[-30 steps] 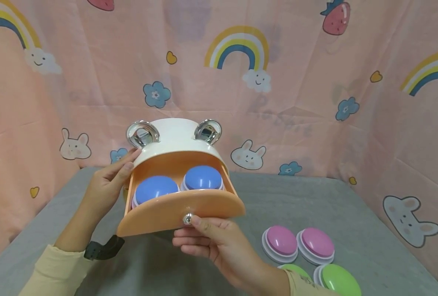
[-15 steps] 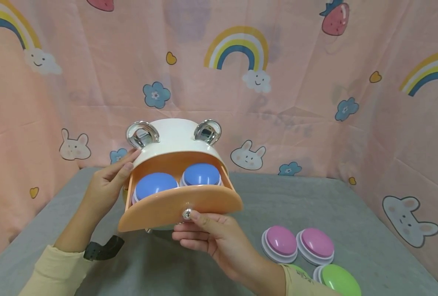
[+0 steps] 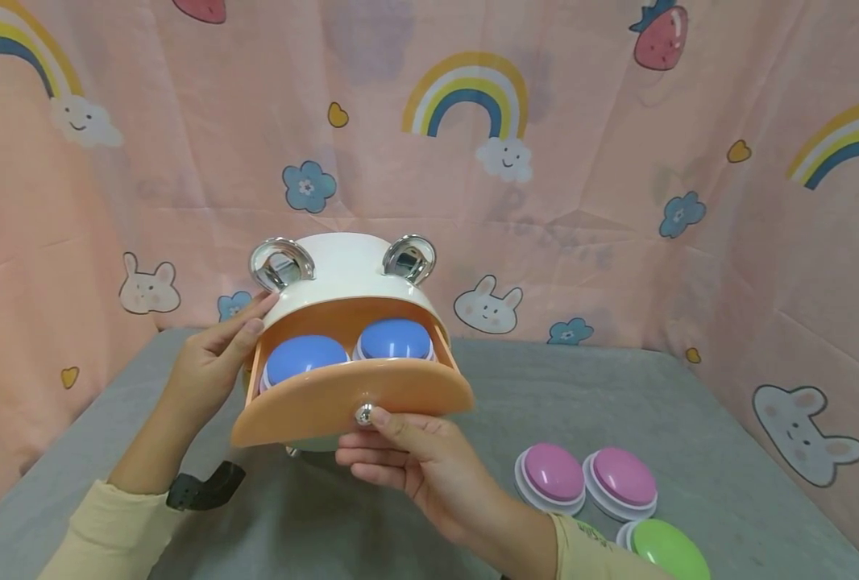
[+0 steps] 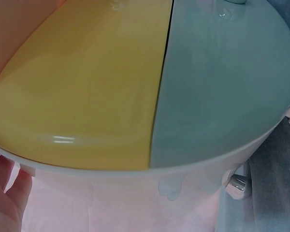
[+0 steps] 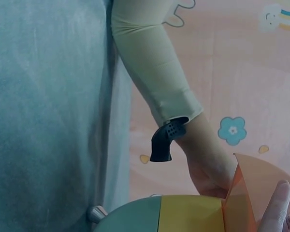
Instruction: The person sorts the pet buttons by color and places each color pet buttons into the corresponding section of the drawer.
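A small toy cabinet [image 3: 346,270] with a white shell and two round silver ears [image 3: 409,259] stands on the grey surface. Its orange drawer [image 3: 299,412] is pulled out, and inside lie two blue domed buttons [image 3: 306,358] with white bases. With thumb and forefinger my right hand [image 3: 440,475] pinches the silver drawer knob [image 3: 363,414]; its other fingers stretch out below. My left hand [image 3: 205,370] rests its fairly straight fingers against the cabinet's left side, under the ear. In the left wrist view, a yellow front panel [image 4: 96,92] sits beside a green panel [image 4: 222,92].
Two pink domed buttons [image 3: 553,472] lie to the right of my right hand. Nearer is a green domed button [image 3: 667,549], with another green piece mostly hidden by my sleeve. A pink patterned curtain [image 3: 582,242] hangs behind the grey table [image 3: 545,387].
The orange drawer has slid slightly inward, with my right hand following on its knob. More of the green panel shows underneath. My left hand stays against the cabinet's side.
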Demonstrator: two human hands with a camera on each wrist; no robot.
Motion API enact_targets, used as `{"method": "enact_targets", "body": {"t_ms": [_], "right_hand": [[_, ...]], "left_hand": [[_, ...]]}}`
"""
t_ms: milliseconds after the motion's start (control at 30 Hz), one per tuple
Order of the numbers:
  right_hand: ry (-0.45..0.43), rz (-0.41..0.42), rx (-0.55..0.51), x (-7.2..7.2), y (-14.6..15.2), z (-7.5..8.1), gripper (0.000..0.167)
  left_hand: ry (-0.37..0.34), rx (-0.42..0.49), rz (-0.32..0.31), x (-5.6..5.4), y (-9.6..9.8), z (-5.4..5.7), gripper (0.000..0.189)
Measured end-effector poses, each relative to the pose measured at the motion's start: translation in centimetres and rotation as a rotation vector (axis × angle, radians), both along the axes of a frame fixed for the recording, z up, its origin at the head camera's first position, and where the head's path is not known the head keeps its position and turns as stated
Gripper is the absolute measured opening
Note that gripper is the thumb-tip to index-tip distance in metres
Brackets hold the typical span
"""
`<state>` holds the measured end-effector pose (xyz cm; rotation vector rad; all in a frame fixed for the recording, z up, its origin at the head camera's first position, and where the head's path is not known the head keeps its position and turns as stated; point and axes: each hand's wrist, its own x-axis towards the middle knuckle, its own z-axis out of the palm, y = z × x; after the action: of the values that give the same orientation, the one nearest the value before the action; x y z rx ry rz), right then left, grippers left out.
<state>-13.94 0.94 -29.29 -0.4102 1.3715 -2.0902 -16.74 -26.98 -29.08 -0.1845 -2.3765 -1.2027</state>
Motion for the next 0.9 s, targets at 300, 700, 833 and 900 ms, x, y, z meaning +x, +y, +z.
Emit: {"method": "enact_targets", "body": {"t_ms": [300,700,833,900], "right_hand": [[0.008,-0.002,0.010,-0.4,-0.2,0.1,0.039],[-0.001,-0.001,0.009,-1.4,-0.7,0.4,0.039],[0.005,-0.006,0.006,-1.9,-0.9,0.3,0.037],[0.010,-0.006,0.003,-2.1,-1.0,0.2,0.035]], "left_hand": [[0.006,0.014,-0.012,0.0,0.0,0.0,0.044],[0.009,0.030,-0.027,0.0,0.0,0.0,0.043],[0.006,0.026,-0.020,0.1,0.0,0.1,0.043],[0.005,0.021,-0.018,0.1,0.1,0.1,0.043]]}}
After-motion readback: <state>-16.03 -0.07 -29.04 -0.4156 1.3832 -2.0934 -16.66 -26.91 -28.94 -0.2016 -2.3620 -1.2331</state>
